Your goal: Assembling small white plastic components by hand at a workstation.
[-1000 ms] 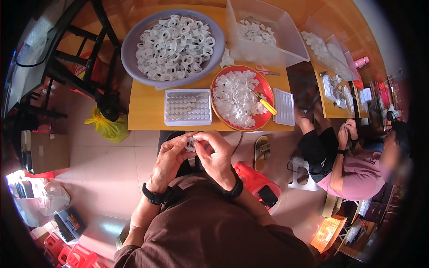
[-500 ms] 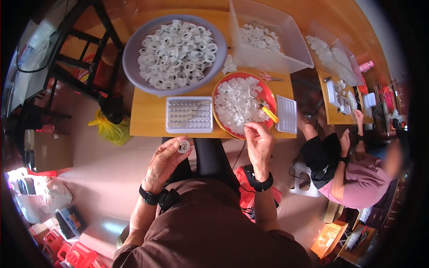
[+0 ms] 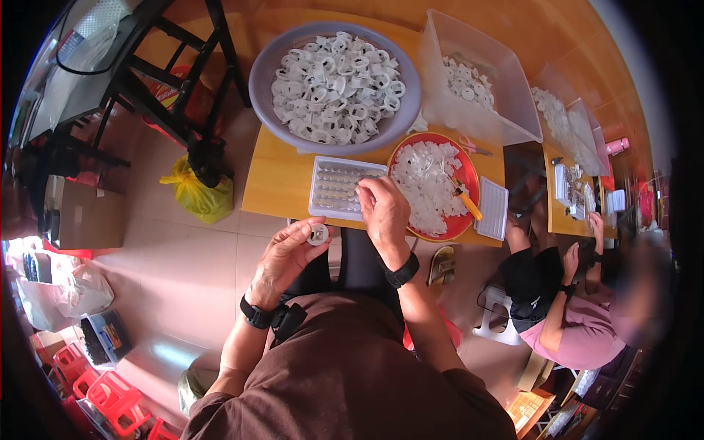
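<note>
Just off the table's near edge, my left hand (image 3: 282, 253) pinches a small round white plastic part (image 3: 318, 235) with a dark spot at its centre. My right hand (image 3: 385, 216) is over the right side of a clear white tray (image 3: 314, 188) that carries rows of small metallic pieces. Its thumb and fingertips are drawn together there; anything between them is too small to make out. Right of this hand, a red bowl (image 3: 473, 172) holds a heap of translucent white plastic pieces (image 3: 425, 183) and a yellow-handled tool (image 3: 469, 204).
Behind the tray, a grey-purple basin (image 3: 262, 95) is heaped with white ring-shaped parts. A clear bin (image 3: 513, 110), scissors (image 3: 477, 148) and a second tray (image 3: 493, 211) are on the right. A person (image 3: 579, 323) sits at another table. A black metal frame (image 3: 169, 70) stands left.
My right hand has moved left from the red bowl to the tray. The left hand still holds the round part. The view has shifted, so the table appears farther right.
</note>
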`<control>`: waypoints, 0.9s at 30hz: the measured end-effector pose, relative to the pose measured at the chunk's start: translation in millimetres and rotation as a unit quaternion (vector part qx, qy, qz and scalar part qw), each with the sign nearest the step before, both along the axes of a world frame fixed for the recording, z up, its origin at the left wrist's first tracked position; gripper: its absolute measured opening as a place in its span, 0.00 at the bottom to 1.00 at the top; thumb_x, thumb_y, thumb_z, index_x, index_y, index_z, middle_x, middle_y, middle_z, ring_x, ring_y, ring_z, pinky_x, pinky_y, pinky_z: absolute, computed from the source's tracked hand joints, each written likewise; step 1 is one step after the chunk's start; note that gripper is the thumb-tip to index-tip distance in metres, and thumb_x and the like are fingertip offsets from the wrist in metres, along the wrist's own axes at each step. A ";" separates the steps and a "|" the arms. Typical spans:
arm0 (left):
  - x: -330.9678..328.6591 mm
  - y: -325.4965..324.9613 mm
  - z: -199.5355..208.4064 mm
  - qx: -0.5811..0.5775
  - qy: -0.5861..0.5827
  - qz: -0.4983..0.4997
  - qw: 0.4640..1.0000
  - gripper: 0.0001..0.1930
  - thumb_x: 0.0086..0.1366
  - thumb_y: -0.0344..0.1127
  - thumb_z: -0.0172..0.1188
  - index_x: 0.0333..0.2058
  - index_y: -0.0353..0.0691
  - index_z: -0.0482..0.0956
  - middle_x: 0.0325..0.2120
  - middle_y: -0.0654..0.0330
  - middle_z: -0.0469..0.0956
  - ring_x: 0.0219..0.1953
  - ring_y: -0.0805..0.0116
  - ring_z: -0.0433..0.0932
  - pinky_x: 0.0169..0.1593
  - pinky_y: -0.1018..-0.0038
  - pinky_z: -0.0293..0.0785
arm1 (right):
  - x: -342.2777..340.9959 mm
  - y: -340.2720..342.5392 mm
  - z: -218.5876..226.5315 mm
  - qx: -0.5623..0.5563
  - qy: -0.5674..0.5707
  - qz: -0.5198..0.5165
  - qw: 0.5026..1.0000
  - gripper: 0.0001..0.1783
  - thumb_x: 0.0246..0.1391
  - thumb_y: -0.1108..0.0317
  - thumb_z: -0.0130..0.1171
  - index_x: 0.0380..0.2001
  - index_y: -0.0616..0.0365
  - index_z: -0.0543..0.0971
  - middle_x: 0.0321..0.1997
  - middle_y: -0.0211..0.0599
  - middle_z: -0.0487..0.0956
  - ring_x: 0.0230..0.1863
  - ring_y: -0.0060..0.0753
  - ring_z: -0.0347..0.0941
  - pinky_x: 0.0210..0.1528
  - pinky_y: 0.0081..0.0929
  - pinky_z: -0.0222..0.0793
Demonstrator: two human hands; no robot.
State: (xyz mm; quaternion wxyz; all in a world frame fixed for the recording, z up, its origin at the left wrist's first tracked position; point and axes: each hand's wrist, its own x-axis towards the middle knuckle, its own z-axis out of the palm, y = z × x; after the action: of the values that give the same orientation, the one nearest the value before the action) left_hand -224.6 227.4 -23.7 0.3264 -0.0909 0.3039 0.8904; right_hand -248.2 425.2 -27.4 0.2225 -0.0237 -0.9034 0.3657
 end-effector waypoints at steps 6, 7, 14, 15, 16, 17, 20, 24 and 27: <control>-1.1 4.0 3.5 0.007 -0.004 -0.004 1.000 0.19 0.65 0.36 0.54 0.50 0.30 0.71 0.44 0.43 0.74 0.43 0.61 0.78 0.50 0.71 0.76 | 0.0 -3.0 3.6 0.029 -0.016 0.012 0.999 0.08 0.40 0.79 0.60 0.27 0.57 0.74 0.27 0.36 0.72 0.32 0.44 0.71 0.31 0.36 0.67; -1.2 3.9 3.8 0.005 -0.004 0.000 1.000 0.19 0.65 0.36 0.54 0.50 0.30 0.71 0.44 0.43 0.74 0.43 0.61 0.78 0.50 0.71 0.76 | -1.4 -3.6 2.8 0.036 -0.005 0.023 0.999 0.09 0.40 0.80 0.60 0.26 0.58 0.73 0.28 0.37 0.72 0.32 0.44 0.71 0.32 0.36 0.67; -0.4 -0.3 6.3 0.007 -0.011 -0.029 0.999 0.18 0.65 0.37 0.54 0.50 0.35 0.73 0.43 0.51 0.77 0.42 0.69 0.78 0.47 0.76 0.75 | -2.0 -3.7 -4.4 0.007 0.044 0.060 0.997 0.09 0.39 0.83 0.58 0.25 0.60 0.72 0.26 0.38 0.72 0.30 0.44 0.71 0.31 0.34 0.68; 0.2 -1.2 5.8 0.001 -0.014 -0.030 0.999 0.17 0.65 0.38 0.54 0.50 0.36 0.73 0.43 0.53 0.77 0.42 0.71 0.78 0.45 0.78 0.76 | -1.3 -6.0 -1.5 -0.022 0.047 0.057 0.997 0.09 0.39 0.84 0.58 0.26 0.60 0.73 0.26 0.38 0.73 0.28 0.41 0.72 0.30 0.32 0.68; 0.6 -0.6 6.1 0.000 -0.014 -0.029 0.999 0.17 0.65 0.38 0.54 0.50 0.36 0.73 0.43 0.53 0.77 0.42 0.71 0.78 0.45 0.78 0.76 | 2.0 -6.9 3.5 -0.024 0.047 0.059 0.997 0.09 0.39 0.84 0.58 0.26 0.60 0.73 0.26 0.38 0.73 0.28 0.41 0.72 0.30 0.32 0.68; 1.1 1.6 6.8 -0.003 -0.017 -0.023 1.000 0.17 0.65 0.38 0.54 0.50 0.36 0.73 0.43 0.53 0.78 0.40 0.73 0.78 0.43 0.80 0.75 | 8.3 -6.8 11.1 -0.078 0.039 0.075 0.993 0.08 0.41 0.84 0.58 0.26 0.61 0.74 0.26 0.37 0.74 0.26 0.37 0.73 0.29 0.28 0.69; 2.1 5.8 7.6 -0.007 -0.017 -0.019 1.000 0.17 0.65 0.38 0.54 0.50 0.37 0.74 0.42 0.56 0.78 0.38 0.76 0.78 0.40 0.82 0.74 | 28.7 -12.7 34.2 -0.155 0.026 0.112 0.981 0.07 0.44 0.83 0.58 0.28 0.63 0.76 0.27 0.36 0.76 0.25 0.28 0.73 0.28 0.21 0.68; 1.4 12.8 2.5 0.001 -0.013 -0.029 0.999 0.16 0.65 0.36 0.54 0.50 0.37 0.74 0.40 0.60 0.79 0.36 0.78 0.77 0.39 0.82 0.74 | 47.4 -23.7 37.7 -0.156 0.036 0.160 0.974 0.10 0.42 0.84 0.58 0.31 0.62 0.75 0.28 0.39 0.75 0.27 0.36 0.74 0.29 0.26 0.69; 1.6 17.5 6.0 -0.011 -0.009 -0.031 0.999 0.15 0.65 0.35 0.54 0.49 0.37 0.74 0.39 0.63 0.79 0.35 0.78 0.77 0.39 0.81 0.74 | 49.0 -24.8 34.3 -0.128 0.067 0.154 0.977 0.11 0.41 0.85 0.57 0.31 0.62 0.75 0.27 0.39 0.75 0.27 0.40 0.73 0.29 0.30 0.69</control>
State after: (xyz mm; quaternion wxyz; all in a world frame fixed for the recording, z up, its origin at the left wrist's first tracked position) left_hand -223.0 244.9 -17.7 0.3554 -0.0928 0.3136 0.8756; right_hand -199.2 400.4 6.9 0.2181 0.1123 -0.8250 0.5092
